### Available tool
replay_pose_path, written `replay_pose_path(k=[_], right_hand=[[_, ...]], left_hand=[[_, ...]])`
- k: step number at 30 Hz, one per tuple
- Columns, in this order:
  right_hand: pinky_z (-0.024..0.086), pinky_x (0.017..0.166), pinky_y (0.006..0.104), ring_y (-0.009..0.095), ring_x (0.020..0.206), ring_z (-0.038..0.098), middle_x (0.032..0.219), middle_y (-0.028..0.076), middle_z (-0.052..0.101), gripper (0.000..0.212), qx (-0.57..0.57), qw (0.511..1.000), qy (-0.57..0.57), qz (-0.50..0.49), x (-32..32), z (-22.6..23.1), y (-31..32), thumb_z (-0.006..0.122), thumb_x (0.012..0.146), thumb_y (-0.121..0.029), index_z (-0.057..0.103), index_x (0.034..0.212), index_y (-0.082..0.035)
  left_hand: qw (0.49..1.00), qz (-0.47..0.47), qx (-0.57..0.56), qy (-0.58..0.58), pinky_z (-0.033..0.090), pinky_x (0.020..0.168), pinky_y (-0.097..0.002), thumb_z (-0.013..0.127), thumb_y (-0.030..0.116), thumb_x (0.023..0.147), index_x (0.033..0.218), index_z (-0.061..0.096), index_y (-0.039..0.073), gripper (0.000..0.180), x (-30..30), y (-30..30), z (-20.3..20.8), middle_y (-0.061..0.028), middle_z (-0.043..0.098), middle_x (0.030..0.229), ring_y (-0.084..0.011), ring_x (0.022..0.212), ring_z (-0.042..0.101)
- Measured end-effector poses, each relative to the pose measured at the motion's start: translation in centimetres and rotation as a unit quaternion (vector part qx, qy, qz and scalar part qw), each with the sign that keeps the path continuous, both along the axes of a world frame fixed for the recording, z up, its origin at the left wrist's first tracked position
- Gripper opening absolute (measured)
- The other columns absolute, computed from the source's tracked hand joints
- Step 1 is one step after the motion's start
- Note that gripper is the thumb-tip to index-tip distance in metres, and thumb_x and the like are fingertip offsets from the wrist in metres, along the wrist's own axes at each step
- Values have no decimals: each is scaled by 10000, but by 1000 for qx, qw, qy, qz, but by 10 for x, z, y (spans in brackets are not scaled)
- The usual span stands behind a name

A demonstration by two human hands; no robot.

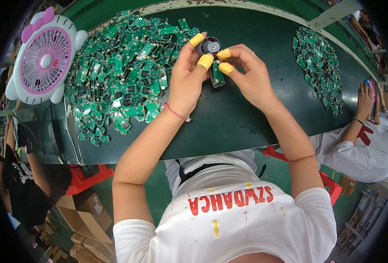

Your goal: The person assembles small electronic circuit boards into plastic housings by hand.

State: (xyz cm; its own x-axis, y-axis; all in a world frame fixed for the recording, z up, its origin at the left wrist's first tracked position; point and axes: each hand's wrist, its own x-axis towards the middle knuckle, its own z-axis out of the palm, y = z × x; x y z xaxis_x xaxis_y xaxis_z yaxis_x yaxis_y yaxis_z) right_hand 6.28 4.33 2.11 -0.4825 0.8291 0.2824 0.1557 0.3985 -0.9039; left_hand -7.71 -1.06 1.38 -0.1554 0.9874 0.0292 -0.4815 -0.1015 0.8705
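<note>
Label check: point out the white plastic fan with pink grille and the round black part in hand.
White plastic fan (46, 60): head view, central hub.
Round black part (211, 45): head view, grey inner disc.

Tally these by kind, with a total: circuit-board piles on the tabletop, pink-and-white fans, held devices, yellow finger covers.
Circuit-board piles: 2 (left pile, right pile)
Pink-and-white fan: 1
Held device: 1
Yellow finger covers: 4
Total: 8

From my end it's an electronics assy. workshop: heaps of green PCBs (126, 72) on a long dark-green surface (235, 136), co-workers (358, 153) L & R, cardboard boxes (82, 219) on the floor (275, 174).
</note>
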Motion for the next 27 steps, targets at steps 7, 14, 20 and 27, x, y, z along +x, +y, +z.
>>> replay_pose_path(k=[7,14,20,27], right_hand=[[468,700,278,184,838,567,973,75,552,211,103,991,-80,-13,2,1,-1,651,743,-28,582,943,-32],[439,736,281,189,921,526,1002,54,531,217,114,990,-83,30,6,4,1,637,732,-15,565,934,-49],[396,759,257,164,901,506,960,43,500,211,47,993,-67,82,12,11,5,616,741,-24,544,939,-48],[404,787,269,160,899,504,944,46,490,181,24,993,-46,103,10,10,2,593,768,-22,535,940,-31]], left_hand=[[1000,4,-7,-21,472,801,-251,436,11,889,1322,359,86,446,0,-1,0,-64,515,1157,-109,1005,513],[1000,-3,-9,-23,475,794,-252,438,15,884,1315,368,83,442,2,-3,2,-64,515,1154,-108,991,519],[998,-67,3,-7,462,886,-335,444,69,906,1327,333,83,435,-3,-2,4,-122,439,1294,-198,1113,497],[997,-79,7,-27,447,909,-358,453,80,903,1338,319,84,455,-7,-3,4,-127,441,1292,-219,1110,506]])
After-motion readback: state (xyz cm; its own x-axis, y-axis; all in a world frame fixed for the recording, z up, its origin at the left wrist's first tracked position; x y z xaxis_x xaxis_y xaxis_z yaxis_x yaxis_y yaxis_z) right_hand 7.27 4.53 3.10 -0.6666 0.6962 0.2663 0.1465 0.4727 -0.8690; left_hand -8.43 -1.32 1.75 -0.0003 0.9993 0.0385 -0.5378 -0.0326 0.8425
